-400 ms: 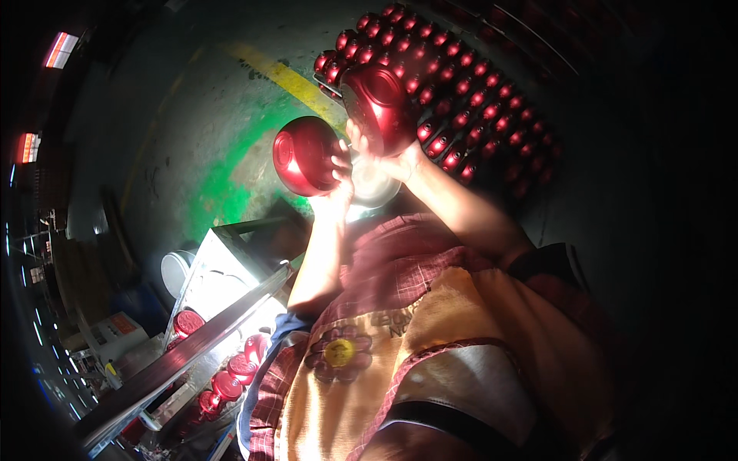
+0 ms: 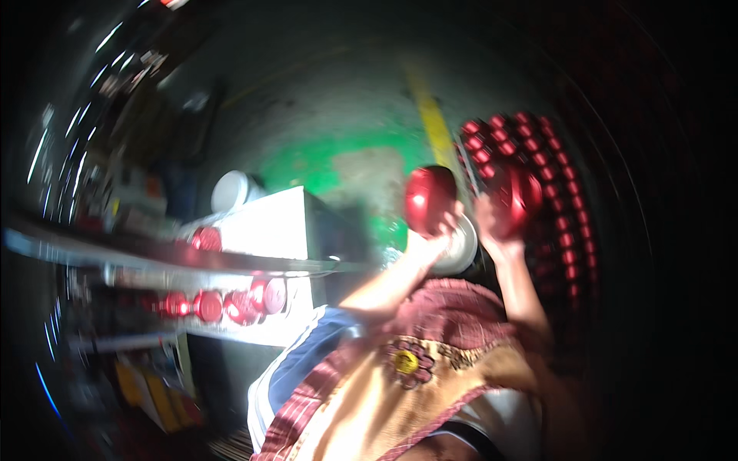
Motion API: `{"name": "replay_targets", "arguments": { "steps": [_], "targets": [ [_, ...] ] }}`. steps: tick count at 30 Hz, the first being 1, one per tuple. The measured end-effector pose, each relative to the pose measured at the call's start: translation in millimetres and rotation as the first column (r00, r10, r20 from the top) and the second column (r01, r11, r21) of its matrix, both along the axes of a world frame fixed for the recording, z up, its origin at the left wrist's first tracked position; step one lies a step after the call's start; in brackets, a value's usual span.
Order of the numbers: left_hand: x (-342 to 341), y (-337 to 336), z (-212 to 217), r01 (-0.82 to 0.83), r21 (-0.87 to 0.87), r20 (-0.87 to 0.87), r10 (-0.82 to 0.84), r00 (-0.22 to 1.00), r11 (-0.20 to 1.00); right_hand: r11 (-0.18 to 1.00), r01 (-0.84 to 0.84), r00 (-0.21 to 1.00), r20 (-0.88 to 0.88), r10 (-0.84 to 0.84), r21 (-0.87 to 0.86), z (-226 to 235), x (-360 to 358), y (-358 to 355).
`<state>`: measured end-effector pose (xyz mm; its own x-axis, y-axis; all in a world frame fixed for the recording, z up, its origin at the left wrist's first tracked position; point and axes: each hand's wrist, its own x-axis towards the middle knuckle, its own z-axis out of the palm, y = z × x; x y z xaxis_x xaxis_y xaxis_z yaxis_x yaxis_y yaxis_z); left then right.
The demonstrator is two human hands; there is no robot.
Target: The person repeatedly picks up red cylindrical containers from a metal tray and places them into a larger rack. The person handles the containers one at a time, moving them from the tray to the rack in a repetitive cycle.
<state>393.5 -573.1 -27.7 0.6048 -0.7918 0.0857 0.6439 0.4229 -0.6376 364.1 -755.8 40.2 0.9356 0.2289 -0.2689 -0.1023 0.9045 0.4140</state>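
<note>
My left hand (image 2: 437, 240) is wrapped round the lower side of a glossy red rounded metal vessel (image 2: 429, 198). To its right, my right hand (image 2: 496, 224) grips a second red rounded vessel (image 2: 519, 201), which is darker in the shade and blurred. Both vessels are held up in front of my apron, a small distance apart. Below and between them, a white round container (image 2: 460, 252) is partly covered by my left hand and forearm.
Rows of small red metallic pieces (image 2: 570, 223) stand at the right. On the left is a brightly lit white bench (image 2: 284, 223) with several red round parts (image 2: 207, 306) and a metal rail (image 2: 231, 263) across it. Behind it stands a white bucket (image 2: 231, 190).
The whole view has turned, so the bench shows more fully and the rows lie farther right. Both hands still hold the red vessels, now more level with each other.
</note>
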Motion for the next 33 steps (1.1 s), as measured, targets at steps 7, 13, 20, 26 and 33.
{"name": "replay_targets", "arguments": {
  "steps": [7,13,20,26,33],
  "targets": [
    [-19,29,1,-0.034,0.139,0.161,0.011,0.987,0.99,0.994,-0.107,0.96,0.257,0.108,-0.019,-2,-28,7],
    [-47,89,2,0.139,0.15,0.229,-0.172,0.958,0.979,1.0,-0.017,0.936,0.352,0.022,-0.019,-17,-66,61],
    [-113,145,-5,0.207,0.24,0.226,-0.262,0.938,0.948,0.999,0.007,0.951,0.308,0.005,-0.037,-37,-145,104],
    [-211,237,-9,-0.139,0.53,0.365,-0.077,0.928,0.837,0.981,-0.126,0.945,0.282,0.164,-0.15,-41,-222,151],
    [-368,373,18,-0.178,0.72,0.186,0.061,0.981,0.671,0.965,-0.178,0.924,0.305,0.231,-0.191,-41,-326,258]
  ]
}}
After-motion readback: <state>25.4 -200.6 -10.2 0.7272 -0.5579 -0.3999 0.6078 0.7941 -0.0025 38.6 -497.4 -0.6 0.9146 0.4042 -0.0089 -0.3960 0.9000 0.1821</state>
